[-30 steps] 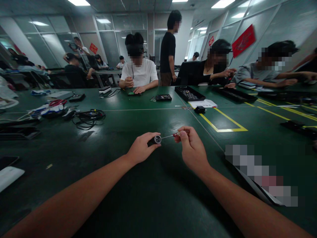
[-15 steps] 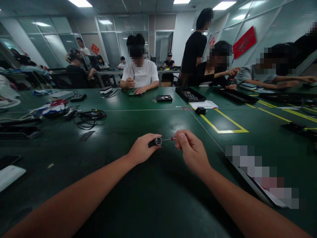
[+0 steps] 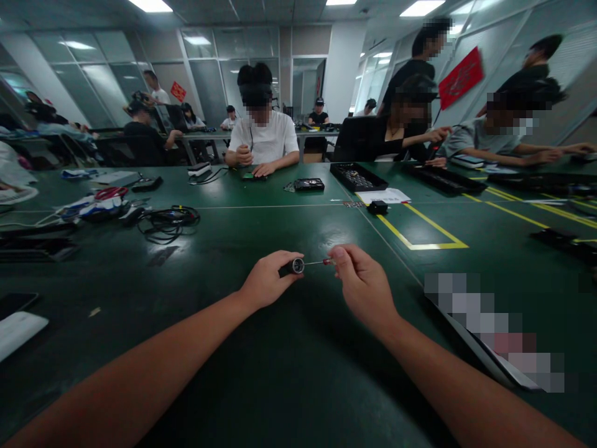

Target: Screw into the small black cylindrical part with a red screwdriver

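Observation:
My left hand (image 3: 269, 278) is closed around a small black cylinder (image 3: 297, 266), whose round, ringed end faces me. What kind of cylinder it is I cannot tell. In my right hand (image 3: 361, 274) a small screwdriver (image 3: 325, 262) is pinched by its red handle. Its thin metal shaft points left, and the tip meets the right side of the cylinder's end; whether it sits in a screw is too small to see. Both hands are held above the green table (image 3: 289, 373).
Coiled black cables (image 3: 170, 221) lie to the left, with a white box-like item (image 3: 21, 333) nearer me. A pixelated flat item (image 3: 494, 342) rests on the right. Beyond are a small black block (image 3: 377, 208), a black parts tray (image 3: 359, 178) and a co-worker in white (image 3: 263, 137).
My hands and the two things in them stay almost in place. Behind the table, a standing person in black has moved to the right.

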`<state>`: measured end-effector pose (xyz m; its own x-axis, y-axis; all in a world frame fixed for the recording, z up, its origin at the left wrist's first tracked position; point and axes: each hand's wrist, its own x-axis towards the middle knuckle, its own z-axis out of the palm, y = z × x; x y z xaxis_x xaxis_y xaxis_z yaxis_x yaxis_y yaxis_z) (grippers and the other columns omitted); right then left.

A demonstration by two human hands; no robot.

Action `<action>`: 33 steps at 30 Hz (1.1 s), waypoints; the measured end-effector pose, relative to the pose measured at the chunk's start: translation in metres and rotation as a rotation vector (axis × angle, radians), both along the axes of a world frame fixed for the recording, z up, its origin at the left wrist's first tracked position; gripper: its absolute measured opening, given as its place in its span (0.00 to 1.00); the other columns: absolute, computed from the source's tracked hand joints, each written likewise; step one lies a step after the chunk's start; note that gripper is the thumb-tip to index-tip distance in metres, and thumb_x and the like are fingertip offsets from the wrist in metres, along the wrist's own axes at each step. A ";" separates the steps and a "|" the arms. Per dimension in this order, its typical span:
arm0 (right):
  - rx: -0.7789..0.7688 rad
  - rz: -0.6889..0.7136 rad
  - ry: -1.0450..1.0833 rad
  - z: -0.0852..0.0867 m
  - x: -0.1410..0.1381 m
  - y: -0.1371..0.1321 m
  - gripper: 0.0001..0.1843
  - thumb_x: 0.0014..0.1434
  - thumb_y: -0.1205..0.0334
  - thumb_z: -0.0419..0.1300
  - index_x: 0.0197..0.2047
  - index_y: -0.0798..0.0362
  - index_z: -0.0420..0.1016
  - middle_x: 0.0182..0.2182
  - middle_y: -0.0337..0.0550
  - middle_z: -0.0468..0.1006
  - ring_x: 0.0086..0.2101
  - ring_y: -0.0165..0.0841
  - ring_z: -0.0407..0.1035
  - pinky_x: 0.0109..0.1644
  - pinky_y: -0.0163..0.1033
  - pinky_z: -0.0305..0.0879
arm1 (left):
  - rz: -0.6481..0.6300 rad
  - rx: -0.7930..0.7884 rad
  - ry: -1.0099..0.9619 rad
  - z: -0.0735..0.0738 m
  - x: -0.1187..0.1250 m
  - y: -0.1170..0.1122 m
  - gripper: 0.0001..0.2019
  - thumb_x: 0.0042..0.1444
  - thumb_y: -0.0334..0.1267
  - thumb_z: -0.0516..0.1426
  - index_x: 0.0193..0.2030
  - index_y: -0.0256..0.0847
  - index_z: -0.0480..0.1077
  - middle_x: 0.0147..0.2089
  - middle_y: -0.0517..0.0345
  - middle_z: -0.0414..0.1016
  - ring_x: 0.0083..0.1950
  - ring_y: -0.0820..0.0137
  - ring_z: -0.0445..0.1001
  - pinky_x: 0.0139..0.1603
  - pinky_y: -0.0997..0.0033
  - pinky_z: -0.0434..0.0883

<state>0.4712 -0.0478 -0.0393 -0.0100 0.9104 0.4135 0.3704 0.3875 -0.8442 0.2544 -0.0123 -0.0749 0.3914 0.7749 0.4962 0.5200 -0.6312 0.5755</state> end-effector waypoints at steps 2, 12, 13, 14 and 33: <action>0.003 0.012 0.040 -0.002 0.001 0.001 0.11 0.70 0.52 0.54 0.45 0.47 0.74 0.32 0.40 0.77 0.32 0.37 0.71 0.37 0.42 0.64 | 0.005 0.002 0.000 -0.001 -0.001 0.001 0.17 0.60 0.36 0.64 0.56 0.44 0.75 0.53 0.53 0.80 0.55 0.61 0.78 0.58 0.55 0.74; 0.021 -0.004 -0.008 -0.001 0.000 0.000 0.15 0.72 0.49 0.51 0.43 0.47 0.75 0.30 0.39 0.76 0.30 0.36 0.70 0.36 0.43 0.63 | -0.003 -0.009 -0.007 -0.001 0.001 0.000 0.17 0.59 0.35 0.65 0.56 0.43 0.75 0.53 0.53 0.80 0.54 0.61 0.78 0.58 0.56 0.74; 0.021 -0.003 0.016 -0.002 0.000 0.001 0.13 0.71 0.50 0.52 0.46 0.47 0.75 0.32 0.40 0.78 0.31 0.37 0.71 0.37 0.43 0.64 | 0.005 -0.008 -0.010 -0.001 0.001 0.000 0.17 0.59 0.35 0.65 0.56 0.44 0.75 0.53 0.53 0.80 0.55 0.61 0.78 0.58 0.56 0.74; 0.020 0.006 0.048 -0.004 0.000 0.002 0.11 0.70 0.52 0.54 0.48 0.47 0.73 0.34 0.41 0.79 0.33 0.37 0.72 0.38 0.43 0.65 | 0.015 -0.007 -0.012 0.000 0.001 0.001 0.17 0.59 0.34 0.65 0.56 0.43 0.75 0.53 0.53 0.80 0.55 0.61 0.78 0.59 0.55 0.74; -0.316 -0.008 0.703 -0.008 0.008 0.031 0.14 0.59 0.48 0.65 0.33 0.49 0.72 0.25 0.36 0.72 0.26 0.31 0.67 0.32 0.40 0.73 | 0.048 0.045 0.098 0.000 -0.002 0.003 0.20 0.62 0.36 0.64 0.60 0.44 0.73 0.55 0.51 0.79 0.57 0.60 0.76 0.59 0.52 0.74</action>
<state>0.4791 -0.0167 -0.0477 0.1664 0.9852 0.0405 -0.2922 0.0885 -0.9523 0.2525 -0.0091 -0.0745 0.4026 0.7718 0.4922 0.6026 -0.6282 0.4922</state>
